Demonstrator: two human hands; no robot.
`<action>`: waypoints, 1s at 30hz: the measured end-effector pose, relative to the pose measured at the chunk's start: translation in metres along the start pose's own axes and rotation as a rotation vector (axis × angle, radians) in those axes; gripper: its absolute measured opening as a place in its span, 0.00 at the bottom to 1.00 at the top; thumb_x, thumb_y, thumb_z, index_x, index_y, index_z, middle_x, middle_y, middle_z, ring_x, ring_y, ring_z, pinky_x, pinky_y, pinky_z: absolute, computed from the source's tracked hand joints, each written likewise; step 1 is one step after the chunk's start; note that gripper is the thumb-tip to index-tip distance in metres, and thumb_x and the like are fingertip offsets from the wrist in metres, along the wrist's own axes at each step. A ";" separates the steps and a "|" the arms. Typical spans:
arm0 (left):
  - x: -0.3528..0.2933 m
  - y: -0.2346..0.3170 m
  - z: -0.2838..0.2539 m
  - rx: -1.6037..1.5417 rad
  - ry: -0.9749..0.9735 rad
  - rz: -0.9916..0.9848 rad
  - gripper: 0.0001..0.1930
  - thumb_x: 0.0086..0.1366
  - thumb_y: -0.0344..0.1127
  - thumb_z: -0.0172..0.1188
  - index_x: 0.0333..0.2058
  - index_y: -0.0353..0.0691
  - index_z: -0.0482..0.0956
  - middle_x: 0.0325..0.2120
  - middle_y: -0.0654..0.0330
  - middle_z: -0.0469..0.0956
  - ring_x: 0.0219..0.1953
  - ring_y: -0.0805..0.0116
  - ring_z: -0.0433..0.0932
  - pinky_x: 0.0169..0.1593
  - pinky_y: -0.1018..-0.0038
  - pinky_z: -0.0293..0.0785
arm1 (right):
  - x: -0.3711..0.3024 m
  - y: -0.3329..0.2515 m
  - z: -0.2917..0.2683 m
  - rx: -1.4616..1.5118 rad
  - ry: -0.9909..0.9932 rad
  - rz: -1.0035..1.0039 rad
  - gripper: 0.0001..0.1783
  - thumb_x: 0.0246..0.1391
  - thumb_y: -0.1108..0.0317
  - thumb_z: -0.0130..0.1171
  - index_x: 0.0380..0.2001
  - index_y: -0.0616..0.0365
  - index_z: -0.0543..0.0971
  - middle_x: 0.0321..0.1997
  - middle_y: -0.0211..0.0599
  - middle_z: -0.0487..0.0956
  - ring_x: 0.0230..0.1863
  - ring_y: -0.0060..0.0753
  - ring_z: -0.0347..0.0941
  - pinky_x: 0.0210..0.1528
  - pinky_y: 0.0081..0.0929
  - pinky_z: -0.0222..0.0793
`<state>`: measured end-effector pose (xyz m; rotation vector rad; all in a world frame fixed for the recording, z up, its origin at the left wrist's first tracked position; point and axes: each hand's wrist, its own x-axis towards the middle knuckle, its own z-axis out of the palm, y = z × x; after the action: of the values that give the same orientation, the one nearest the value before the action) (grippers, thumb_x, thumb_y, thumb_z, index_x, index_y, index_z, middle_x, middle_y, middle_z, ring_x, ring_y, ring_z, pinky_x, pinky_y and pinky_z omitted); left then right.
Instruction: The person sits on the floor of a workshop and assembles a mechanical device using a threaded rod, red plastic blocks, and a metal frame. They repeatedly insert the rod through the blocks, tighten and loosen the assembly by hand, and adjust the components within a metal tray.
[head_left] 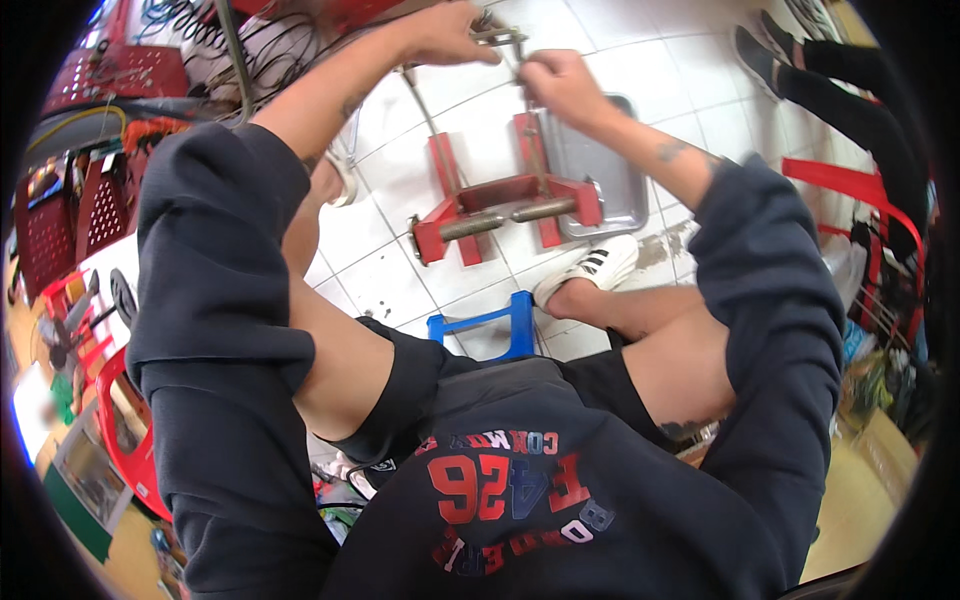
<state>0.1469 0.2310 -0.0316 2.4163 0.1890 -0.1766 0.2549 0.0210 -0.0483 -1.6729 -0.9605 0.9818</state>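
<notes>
Beyond my knees a red metal stand (520,195) rests on the floor, with greasy metal cylinders (475,225) along its near crossbar. Two thin metal rods lead from it toward my hands; the left rod (424,105) shows most clearly. My left hand (445,35) is at the far end of the stand, fingers curled at a small metal bracket (498,37). Just to its right, my right hand (560,85) is closed by the right rod's upper end. Its fingertips are partly hidden, so what they pinch does not show clearly.
Right of the stand lies a grey tray (625,165). A blue stool (520,325) stands between my legs. Coiled cables (280,50) and a red perforated panel (145,72) are at the far left. Another person's legs (845,100) and a red chair (835,178) are at the right.
</notes>
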 end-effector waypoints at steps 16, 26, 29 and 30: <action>-0.121 0.060 -0.007 0.114 0.094 -0.494 0.30 0.70 0.59 0.51 0.35 0.31 0.83 0.30 0.41 0.82 0.38 0.42 0.83 0.44 0.53 0.78 | -0.126 0.276 -0.075 -0.838 -0.562 0.324 0.20 0.58 0.55 0.60 0.33 0.65 0.82 0.35 0.54 0.83 0.40 0.59 0.80 0.43 0.48 0.75; -0.129 0.177 0.068 -0.095 -0.386 -0.344 0.28 0.72 0.57 0.50 0.51 0.34 0.74 0.28 0.44 0.80 0.38 0.42 0.81 0.44 0.52 0.77 | -0.131 0.348 -0.002 -0.512 -0.358 0.318 0.20 0.61 0.54 0.53 0.38 0.62 0.81 0.42 0.58 0.82 0.47 0.63 0.78 0.49 0.54 0.73; -0.136 0.168 0.076 -0.119 -0.350 -0.346 0.24 0.75 0.53 0.47 0.50 0.36 0.74 0.26 0.46 0.81 0.36 0.42 0.82 0.42 0.52 0.76 | -0.120 0.331 -0.002 -0.529 -0.339 0.357 0.22 0.65 0.52 0.47 0.39 0.61 0.80 0.43 0.58 0.82 0.49 0.64 0.77 0.50 0.57 0.72; -0.142 0.165 0.077 -0.123 -0.362 -0.338 0.23 0.75 0.53 0.46 0.49 0.36 0.74 0.26 0.46 0.81 0.36 0.41 0.81 0.41 0.51 0.76 | -0.114 0.315 0.002 -0.571 -0.336 0.373 0.23 0.66 0.51 0.46 0.39 0.61 0.80 0.44 0.58 0.82 0.49 0.65 0.77 0.50 0.57 0.72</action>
<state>0.0324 0.0440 0.0415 2.1707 0.4259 -0.7259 0.2611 -0.1613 -0.3287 -2.2650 -1.2600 1.3539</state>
